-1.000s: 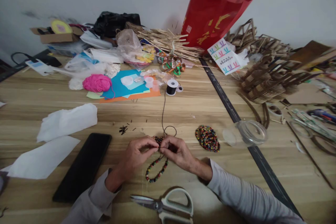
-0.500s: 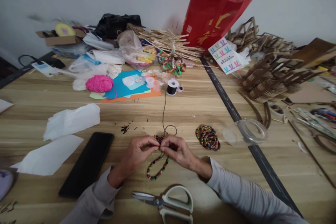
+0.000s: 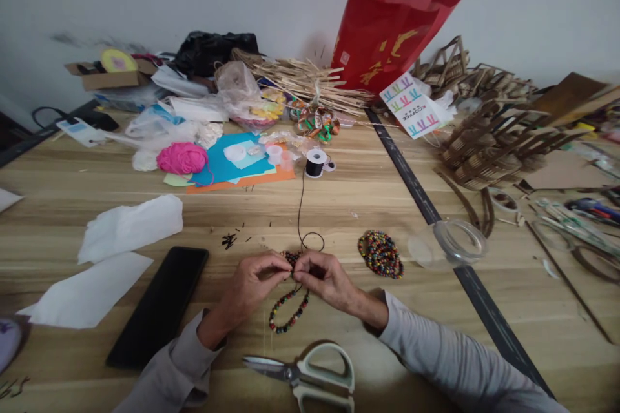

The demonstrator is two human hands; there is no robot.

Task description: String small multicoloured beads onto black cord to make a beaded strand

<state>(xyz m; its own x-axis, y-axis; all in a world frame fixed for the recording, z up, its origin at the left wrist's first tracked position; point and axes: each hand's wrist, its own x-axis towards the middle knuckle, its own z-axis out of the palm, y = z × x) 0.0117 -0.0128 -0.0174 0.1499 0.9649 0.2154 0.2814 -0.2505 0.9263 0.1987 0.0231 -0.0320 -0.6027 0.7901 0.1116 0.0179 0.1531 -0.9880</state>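
Your left hand (image 3: pixel 252 279) and right hand (image 3: pixel 332 279) meet above the middle of the desk (image 3: pixel 242 206), fingertip to fingertip. On each hand your thumb and forefinger are pressed together in a pinch, clamped on a short bit of the black cord (image 3: pixel 299 206); just how it runs between the tips is too small to make out.

The beaded loop (image 3: pixel 278 329) lies on the desk just below your fingers, on the side nearer to you, its upper end running up under your right hand. A second cluster of beads (image 3: pixel 290 257) shows right behind your fingertips, partly covered by them; you can't tell from here whether it joins the loop.

Past your fingers the cord makes a small open coil, then runs away from you to the spool (image 3: pixel 316 166), which stands upright. Black snippets (image 3: pixel 229 241) are scattered beyond your left hand. To the right of your right hand, apart from it, sits a coiled heap of beads (image 3: pixel 381 254).

Scissors (image 3: pixel 290 373) lie below the beaded loop, blades pointing left, and a black phone (image 3: pixel 159 306) lies slanted beside your left forearm.
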